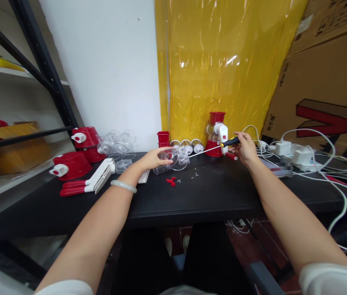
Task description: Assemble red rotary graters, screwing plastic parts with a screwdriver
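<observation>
My left hand (pixel 156 159) is closed around a clear plastic grater housing (pixel 178 159) lying on its side on the black table. In my right hand (pixel 245 148) is a screwdriver (pixel 231 142) with a black and yellow handle, gripped by the fingers. Its long shaft points left, and the tip reaches the right end of the housing; whether it sits in a screw I cannot tell. Just in front of the housing lie small red plastic pieces (pixel 171 181) and several tiny screws or pins (pixel 193 176). Behind the screwdriver stands an assembled red and white rotary grater (pixel 216 135).
Several metal grater drums (pixel 187 146) and a red hopper (pixel 163 138) stand at the back. On the left are red bases (pixel 71 166), red-and-white handles (pixel 90 182) and clear housings (pixel 118 143). White cables and chargers (pixel 302 155) spread over the right side, before a cardboard box (pixel 323 73).
</observation>
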Available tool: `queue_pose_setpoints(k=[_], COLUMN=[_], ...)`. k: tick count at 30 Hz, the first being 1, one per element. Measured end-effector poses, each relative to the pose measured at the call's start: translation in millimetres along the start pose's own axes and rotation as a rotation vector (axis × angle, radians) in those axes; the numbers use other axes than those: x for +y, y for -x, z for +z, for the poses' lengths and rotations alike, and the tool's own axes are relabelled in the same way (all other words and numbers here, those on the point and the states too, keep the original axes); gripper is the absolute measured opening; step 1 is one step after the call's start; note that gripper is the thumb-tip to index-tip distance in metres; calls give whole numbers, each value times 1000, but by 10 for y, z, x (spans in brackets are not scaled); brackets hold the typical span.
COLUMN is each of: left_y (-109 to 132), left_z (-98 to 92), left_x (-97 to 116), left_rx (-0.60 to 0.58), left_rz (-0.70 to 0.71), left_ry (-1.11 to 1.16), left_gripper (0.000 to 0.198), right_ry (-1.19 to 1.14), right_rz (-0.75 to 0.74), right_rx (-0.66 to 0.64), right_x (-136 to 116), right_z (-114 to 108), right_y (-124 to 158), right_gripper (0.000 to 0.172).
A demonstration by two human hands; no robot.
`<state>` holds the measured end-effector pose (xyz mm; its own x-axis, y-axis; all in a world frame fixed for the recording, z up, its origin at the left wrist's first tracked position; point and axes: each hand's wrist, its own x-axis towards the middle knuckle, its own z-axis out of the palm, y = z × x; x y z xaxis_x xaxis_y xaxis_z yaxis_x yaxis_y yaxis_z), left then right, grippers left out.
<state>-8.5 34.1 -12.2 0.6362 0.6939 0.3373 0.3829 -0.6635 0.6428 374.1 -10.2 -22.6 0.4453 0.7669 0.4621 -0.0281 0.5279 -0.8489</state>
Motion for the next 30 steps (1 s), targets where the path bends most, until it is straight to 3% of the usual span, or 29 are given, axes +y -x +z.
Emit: queue_pose_setpoints(k=[4,9,13,21,26,30], left_y=[4,4,3,11,9,10], left_z=[1,7,7,8,5,3], left_x=[21,27,30,55,40,38], left_rx=[0,4,4,5,3,9], left_rz=[0,6,3,-4,-4,-8], left_ry=[-1,-14,-14,3,3,-6], left_gripper=[68,69,69,69,69,68], right_ry=[70,-31,-67,32,-69,-51], right_rz=[-23,93,93,41,130,65], right_rx=[46,12,-21,5,-15,-31], right_x=[-5,-30,-51,-56,-79,-68], right_z=[6,11,14,19,25,8], right_y=[20,22,21,49,48,33], right_gripper=[38,30,20,31,22,24])
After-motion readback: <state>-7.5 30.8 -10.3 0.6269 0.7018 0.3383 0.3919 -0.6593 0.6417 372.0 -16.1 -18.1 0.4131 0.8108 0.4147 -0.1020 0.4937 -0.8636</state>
